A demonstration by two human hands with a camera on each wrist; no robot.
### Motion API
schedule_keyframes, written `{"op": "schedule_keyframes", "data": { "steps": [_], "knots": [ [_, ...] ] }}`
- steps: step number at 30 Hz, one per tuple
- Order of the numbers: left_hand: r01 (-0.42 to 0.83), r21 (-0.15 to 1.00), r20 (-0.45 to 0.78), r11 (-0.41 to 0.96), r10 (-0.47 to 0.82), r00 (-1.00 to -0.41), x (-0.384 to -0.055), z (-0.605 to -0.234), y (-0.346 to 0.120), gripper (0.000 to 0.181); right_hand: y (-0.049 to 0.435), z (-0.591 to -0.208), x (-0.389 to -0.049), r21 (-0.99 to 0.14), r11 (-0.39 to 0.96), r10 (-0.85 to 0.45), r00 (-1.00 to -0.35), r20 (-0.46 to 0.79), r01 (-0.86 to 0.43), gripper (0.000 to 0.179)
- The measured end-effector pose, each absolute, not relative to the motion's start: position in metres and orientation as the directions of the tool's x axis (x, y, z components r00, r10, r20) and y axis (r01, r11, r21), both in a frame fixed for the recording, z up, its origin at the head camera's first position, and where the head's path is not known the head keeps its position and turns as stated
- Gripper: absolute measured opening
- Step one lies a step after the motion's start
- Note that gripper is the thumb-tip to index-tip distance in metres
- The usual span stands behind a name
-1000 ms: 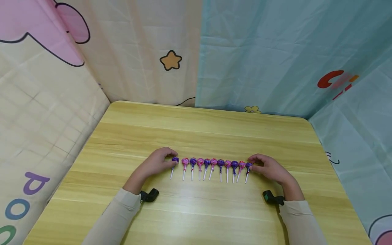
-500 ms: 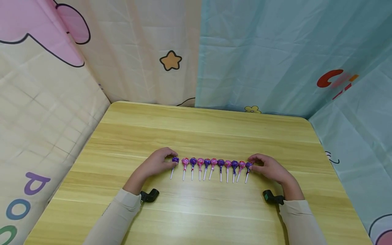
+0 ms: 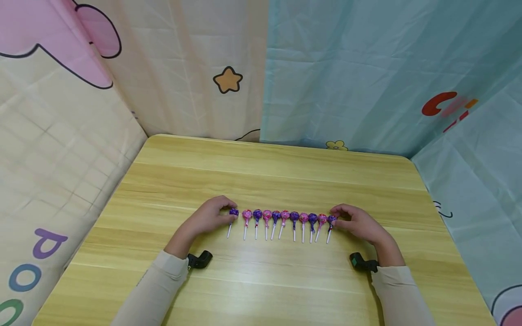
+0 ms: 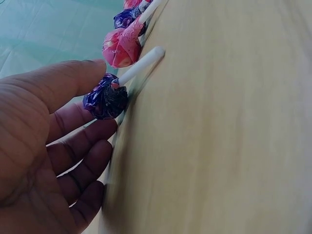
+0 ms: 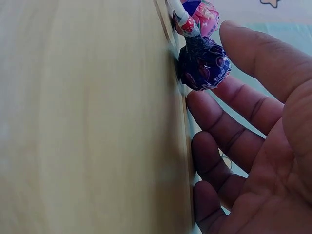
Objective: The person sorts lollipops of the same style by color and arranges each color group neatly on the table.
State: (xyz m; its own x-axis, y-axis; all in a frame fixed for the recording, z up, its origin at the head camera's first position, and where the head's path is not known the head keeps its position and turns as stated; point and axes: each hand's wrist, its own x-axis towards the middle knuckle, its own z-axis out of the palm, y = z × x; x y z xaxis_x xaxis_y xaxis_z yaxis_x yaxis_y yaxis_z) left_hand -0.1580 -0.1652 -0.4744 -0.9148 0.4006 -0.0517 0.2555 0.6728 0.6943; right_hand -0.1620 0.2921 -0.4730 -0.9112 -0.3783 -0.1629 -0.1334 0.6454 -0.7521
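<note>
A row of several wrapped lollipops lies across the table, purple and pink in turn, white sticks toward me. My left hand (image 3: 210, 214) is at the left end and pinches the head of a purple lollipop (image 4: 106, 97) between thumb and fingers. That lollipop sits a little apart from its pink neighbour (image 4: 122, 48). At the right end, my right hand (image 3: 360, 222) holds thumb and forefinger around the head of another purple lollipop (image 5: 204, 63). A pink lollipop (image 5: 207, 19) shows just behind it. The other fingers of both hands rest against the tabletop.
The wooden table (image 3: 261, 174) has rounded far corners. Printed curtains (image 3: 346, 68) hang close along its back and sides. A black wrist camera (image 3: 200, 260) is strapped at the left wrist, another black camera (image 3: 363, 262) at the right.
</note>
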Motion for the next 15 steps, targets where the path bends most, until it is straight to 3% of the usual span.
{"op": "schedule_keyframes", "data": {
  "steps": [15],
  "knots": [
    [0.245, 0.695, -0.068, 0.676, 0.401, -0.914, -0.1564, -0.4712, -0.1648, 0.031, 0.2902, -0.4713, -0.1612, -0.747, 0.653, -0.372, -0.912, -0.173, -0.124, 0.026]
  ]
}}
